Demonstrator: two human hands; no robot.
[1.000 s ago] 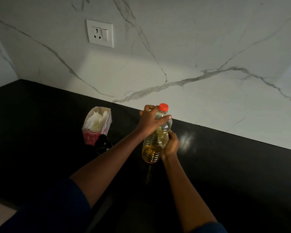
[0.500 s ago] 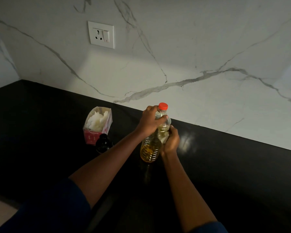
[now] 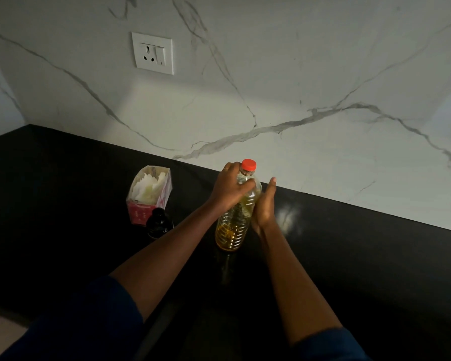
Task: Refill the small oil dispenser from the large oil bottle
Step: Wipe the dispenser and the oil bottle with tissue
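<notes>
Right hand (image 3: 264, 207) opened since half a second ago: earlier curled round the bottle's side, now flat, fingers straight and pointing up, palm laid against or just beside the right flank of the large oil bottle (image 3: 236, 217); actual contact not resolvable. Left hand (image 3: 231, 188) unchanged in place, clamped over the bottle's shoulder just below the red cap (image 3: 248, 165), thumb across the front. Ring visible on one left finger. Bottle shifted little, if at all.

Bottle upright on the black worktop (image 3: 362, 256), base down, held by the left hand alone. Clear ribbed plastic; yellow oil filling only the lower part, upper part empty. Cap on, apparently screwed down.

Small dark bottle (image 3: 158, 225) well to the left of the large one, standing on the worktop, apart from both hands; probably the small oil dispenser, though too dark to confirm, and whether its top is open cannot be told. Touching or just behind it, an open pink carton (image 3: 151, 196) with white contents. Marble-patterned wall (image 3: 297, 74) behind, with a socket plate (image 3: 153, 53).

Step in hand, judged: readying the large bottle for opening; no pouring begun. Next move calls for one hand to steady the body while the other twists off the cap, then for the dispenser to be brought near and opened before tilting. Low oil level means a steep tilt; risk of overshooting a narrow neck.
</notes>
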